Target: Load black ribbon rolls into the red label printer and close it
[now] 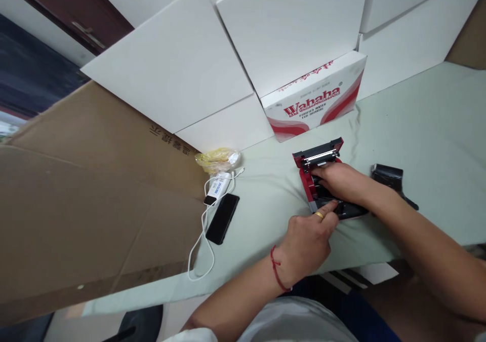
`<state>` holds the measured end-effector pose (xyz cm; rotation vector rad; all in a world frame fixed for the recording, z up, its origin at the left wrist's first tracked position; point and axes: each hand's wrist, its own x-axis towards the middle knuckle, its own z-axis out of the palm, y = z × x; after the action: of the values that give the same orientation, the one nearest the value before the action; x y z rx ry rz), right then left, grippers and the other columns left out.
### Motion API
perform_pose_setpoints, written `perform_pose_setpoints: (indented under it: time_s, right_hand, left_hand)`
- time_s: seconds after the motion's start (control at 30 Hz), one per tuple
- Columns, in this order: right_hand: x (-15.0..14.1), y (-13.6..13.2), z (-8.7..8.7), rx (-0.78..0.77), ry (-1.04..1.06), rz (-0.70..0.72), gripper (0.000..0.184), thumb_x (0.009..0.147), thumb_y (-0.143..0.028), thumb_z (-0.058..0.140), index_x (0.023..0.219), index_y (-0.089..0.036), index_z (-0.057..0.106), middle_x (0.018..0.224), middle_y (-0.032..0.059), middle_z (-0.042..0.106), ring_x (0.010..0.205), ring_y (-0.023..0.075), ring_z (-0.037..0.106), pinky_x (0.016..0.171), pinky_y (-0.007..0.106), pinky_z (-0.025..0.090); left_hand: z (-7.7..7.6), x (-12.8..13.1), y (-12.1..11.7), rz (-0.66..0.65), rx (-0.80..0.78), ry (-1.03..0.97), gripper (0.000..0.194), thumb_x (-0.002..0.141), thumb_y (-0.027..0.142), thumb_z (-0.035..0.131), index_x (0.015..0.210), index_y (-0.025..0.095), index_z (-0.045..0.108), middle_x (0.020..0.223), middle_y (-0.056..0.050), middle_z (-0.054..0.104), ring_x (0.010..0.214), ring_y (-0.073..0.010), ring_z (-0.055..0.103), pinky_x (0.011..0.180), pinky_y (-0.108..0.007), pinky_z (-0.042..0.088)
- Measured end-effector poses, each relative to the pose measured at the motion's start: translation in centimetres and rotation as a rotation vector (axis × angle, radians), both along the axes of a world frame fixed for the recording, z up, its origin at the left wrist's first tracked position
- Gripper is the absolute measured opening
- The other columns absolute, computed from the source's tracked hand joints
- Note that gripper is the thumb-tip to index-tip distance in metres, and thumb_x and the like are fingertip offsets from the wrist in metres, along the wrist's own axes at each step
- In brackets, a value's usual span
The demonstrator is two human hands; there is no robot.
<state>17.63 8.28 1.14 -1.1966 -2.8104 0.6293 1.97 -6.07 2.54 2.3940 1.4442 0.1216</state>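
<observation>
Over the near part of the pale green table (266, 215), your left hand (307, 240) has its index finger stretched onto a red-and-black device (308, 187), other fingers curled, gold ring (319, 214) on; can't tell if it grips anything. Your right hand (341, 182) is part-curled, fingers inside the device; tips hidden, so hold unclear. Device sits in front of you on the table, lid (319, 153) tipped up at the far side. Off to your left: black phone (223, 219), white cable (195, 279) looping beside it. To the right, past your forearm, a black item (391, 177). Farther: yellowish plastic bag (216, 159), then a Wahaha carton (315, 104) against white panels (292, 33).
</observation>
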Motion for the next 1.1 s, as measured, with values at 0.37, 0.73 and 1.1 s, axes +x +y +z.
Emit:
perform_pose_setpoints:
  time_s: [0.37, 0.73, 1.1]
  right_hand:
    - [7.1, -7.8, -1.5, 0.193, 0.238, 0.194, 0.06, 0.096, -0.008, 0.045, 0.153, -0.018, 0.062, 0.157, 0.0087, 0.062, 0.142, 0.025, 0.061, 0.116, 0.045, 0.055]
    - [6.8, -11.1, -3.1, 0.35, 0.236, 0.251, 0.077, 0.08, -0.009, 0.06, 0.157, -0.013, 0.056, 0.164, 0.0139, 0.054, 0.152, 0.0264, 0.051, 0.127, 0.043, 0.044]
    - [5.7, -9.7, 2.0, 0.147, 0.136, 0.206, 0.061, 0.079, 0.006, 0.052, 0.129, -0.02, 0.073, 0.125, 0.0095, 0.075, 0.105, 0.024, 0.071, 0.09, 0.037, 0.057]
  left_hand:
    - [0.4, -0.1, -0.7, 0.005, 0.044, -0.251, 0.027, 0.078, -0.003, 0.051, 0.086, 0.021, 0.061, 0.127, -0.011, 0.081, 0.099, -0.0236, 0.081, 0.079, -0.032, 0.065]
    - [1.2, -5.6, 9.2, 0.427, 0.262, -0.795, 0.032, 0.107, 0.036, 0.052, 0.134, 0.022, 0.061, 0.154, -0.015, 0.064, 0.147, -0.0269, 0.057, 0.126, -0.05, 0.041]
    - [0.4, -6.2, 10.9, 0.21, 0.071, -0.803, 0.069, 0.084, 0.0, 0.045, 0.147, 0.02, 0.064, 0.145, -0.01, 0.073, 0.141, -0.0237, 0.065, 0.13, -0.049, 0.043]
